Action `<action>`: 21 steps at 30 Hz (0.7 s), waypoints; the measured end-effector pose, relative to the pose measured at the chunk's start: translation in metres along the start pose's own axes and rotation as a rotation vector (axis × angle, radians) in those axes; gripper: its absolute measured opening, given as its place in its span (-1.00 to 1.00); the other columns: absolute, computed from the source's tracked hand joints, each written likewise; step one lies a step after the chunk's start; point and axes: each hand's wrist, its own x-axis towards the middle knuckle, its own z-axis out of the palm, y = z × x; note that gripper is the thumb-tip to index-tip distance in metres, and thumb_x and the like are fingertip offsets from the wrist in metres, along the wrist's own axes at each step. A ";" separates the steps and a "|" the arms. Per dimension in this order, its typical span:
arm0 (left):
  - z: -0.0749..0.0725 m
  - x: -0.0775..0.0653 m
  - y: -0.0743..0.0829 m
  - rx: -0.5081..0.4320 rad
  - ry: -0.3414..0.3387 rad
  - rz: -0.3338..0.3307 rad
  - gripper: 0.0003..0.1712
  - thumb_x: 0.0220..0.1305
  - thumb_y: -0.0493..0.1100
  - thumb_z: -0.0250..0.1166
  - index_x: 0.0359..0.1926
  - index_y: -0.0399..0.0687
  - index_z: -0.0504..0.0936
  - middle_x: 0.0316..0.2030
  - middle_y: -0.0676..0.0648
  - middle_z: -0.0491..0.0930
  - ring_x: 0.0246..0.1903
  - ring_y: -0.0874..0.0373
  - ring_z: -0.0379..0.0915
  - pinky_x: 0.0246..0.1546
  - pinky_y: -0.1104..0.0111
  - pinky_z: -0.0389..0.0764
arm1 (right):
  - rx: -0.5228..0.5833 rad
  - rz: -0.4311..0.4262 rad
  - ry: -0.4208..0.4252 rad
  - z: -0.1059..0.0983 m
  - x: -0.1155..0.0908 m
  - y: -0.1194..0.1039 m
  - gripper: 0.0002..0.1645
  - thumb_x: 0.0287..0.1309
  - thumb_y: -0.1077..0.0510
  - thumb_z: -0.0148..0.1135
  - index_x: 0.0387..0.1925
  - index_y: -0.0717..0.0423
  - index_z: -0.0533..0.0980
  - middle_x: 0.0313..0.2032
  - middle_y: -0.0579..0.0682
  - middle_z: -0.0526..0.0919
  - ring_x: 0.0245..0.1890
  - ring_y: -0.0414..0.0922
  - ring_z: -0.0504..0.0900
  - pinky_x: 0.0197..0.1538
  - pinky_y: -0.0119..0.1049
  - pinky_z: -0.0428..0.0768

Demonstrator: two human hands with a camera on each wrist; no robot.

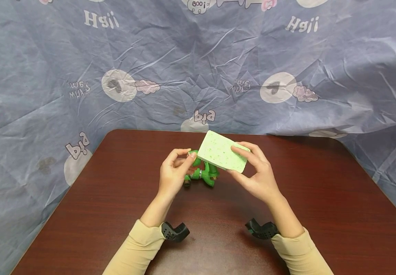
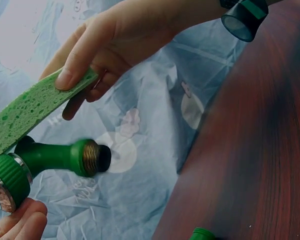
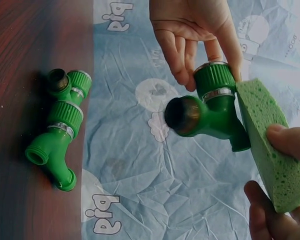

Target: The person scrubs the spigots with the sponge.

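Held up above the table, a green Y-shaped hose connector [image 3: 220, 111] with a ribbed collar and a dark threaded end is in my left hand [image 1: 174, 175], whose thumb and fingers pinch the collar. My right hand [image 1: 263, 177] grips a light green sponge [image 1: 220, 149], thumb on one broad face and fingers behind. In the right wrist view the sponge's other face lies right against the connector. From the head camera, the sponge hides much of that connector.
Similar green connectors [image 3: 52, 145] lie on the dark reddish-brown table [image 1: 115, 214], just beyond and below the hands. A wrinkled blue-grey printed cloth [image 1: 191, 76] hangs behind the table's far edge. Each wrist wears a black camera mount [image 1: 175, 232].
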 end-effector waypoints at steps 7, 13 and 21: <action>0.000 -0.004 0.015 0.095 0.007 0.001 -0.62 0.12 -0.10 0.39 -0.02 -0.06 0.65 -0.28 -0.14 0.66 -0.36 -0.04 0.63 -0.40 0.38 0.62 | -0.034 0.006 0.051 -0.001 0.002 -0.002 -0.30 -0.38 0.46 0.50 -0.01 0.25 0.55 0.05 0.15 0.49 0.08 -0.04 0.41 0.08 -0.43 0.36; -0.001 -0.004 0.018 0.097 -0.023 0.019 -0.62 0.14 -0.18 0.38 0.02 -0.06 0.64 -0.26 -0.16 0.65 -0.36 -0.04 0.62 -0.38 0.43 0.59 | 0.009 0.000 0.022 -0.001 0.008 -0.025 -0.33 -0.41 0.56 0.45 -0.07 0.41 0.52 -0.01 0.31 0.47 0.06 0.00 0.42 0.08 -0.45 0.35; 0.000 -0.004 0.021 0.069 -0.009 0.021 -0.54 -0.03 -0.31 0.47 -0.04 -0.23 0.59 -0.27 -0.19 0.65 -0.31 0.12 0.58 -0.33 0.40 0.62 | 0.026 0.047 -0.016 -0.002 0.009 -0.035 -0.36 -0.35 0.56 0.43 -0.05 0.42 0.50 0.00 0.32 0.46 0.07 -0.07 0.42 0.09 -0.44 0.35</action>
